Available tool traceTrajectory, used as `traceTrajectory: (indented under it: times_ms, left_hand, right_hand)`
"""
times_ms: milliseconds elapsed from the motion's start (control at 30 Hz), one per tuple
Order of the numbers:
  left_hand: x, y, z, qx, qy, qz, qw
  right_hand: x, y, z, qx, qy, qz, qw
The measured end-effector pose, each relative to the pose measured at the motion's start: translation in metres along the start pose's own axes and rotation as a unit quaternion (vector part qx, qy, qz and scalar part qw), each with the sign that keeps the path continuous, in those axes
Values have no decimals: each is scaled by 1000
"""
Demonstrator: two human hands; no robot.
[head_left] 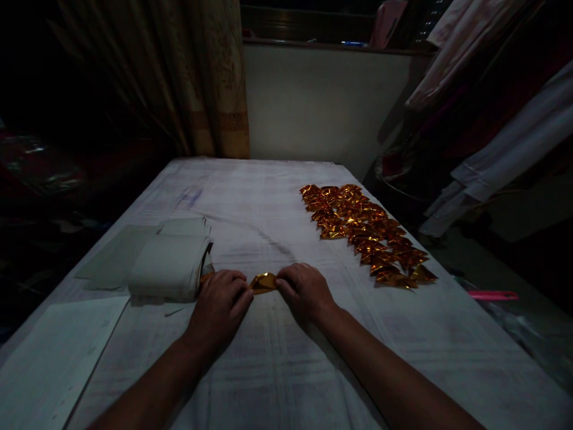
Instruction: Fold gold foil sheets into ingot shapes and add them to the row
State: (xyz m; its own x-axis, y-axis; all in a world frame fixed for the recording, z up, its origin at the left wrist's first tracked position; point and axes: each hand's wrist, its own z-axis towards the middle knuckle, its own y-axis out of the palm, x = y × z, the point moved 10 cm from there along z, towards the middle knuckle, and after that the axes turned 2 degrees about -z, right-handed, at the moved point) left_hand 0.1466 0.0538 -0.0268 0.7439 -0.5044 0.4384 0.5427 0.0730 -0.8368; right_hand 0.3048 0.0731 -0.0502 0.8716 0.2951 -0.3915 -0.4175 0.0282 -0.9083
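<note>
Between my two hands, low over the table's middle, is a folded piece of gold foil paper [263, 283]. My left hand [222, 297] pinches its left end, and my right hand [305, 290] pinches its right end with curled fingers. Just left of my left hand lies a stack of pale paper sheets [165, 266], curled over at the side, with a bit of gold showing at its right edge. Rows of folded gold foil pieces [364, 230], shiny and pointed at the ends, lie to the right of my right hand.
A plaid cloth covers the table [250, 203]. A white sheet [67, 352] lies at the front left. A curtain [215, 77] hangs behind on the left, and clothes [514, 143] hang on the right. Beyond the right edge is a pink handle [495, 295].
</note>
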Motion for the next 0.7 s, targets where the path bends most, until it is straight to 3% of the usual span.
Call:
traceTrajectory:
  times_ms: [367,700]
  left_hand:
    - [1,5,2,6,-25,35,999]
    - [-2,9,-2,-3,-5,45,999]
  right_hand:
    - [-3,-3,-2,51,0,-47,998]
    - [-3,1,3,37,1,-99,994]
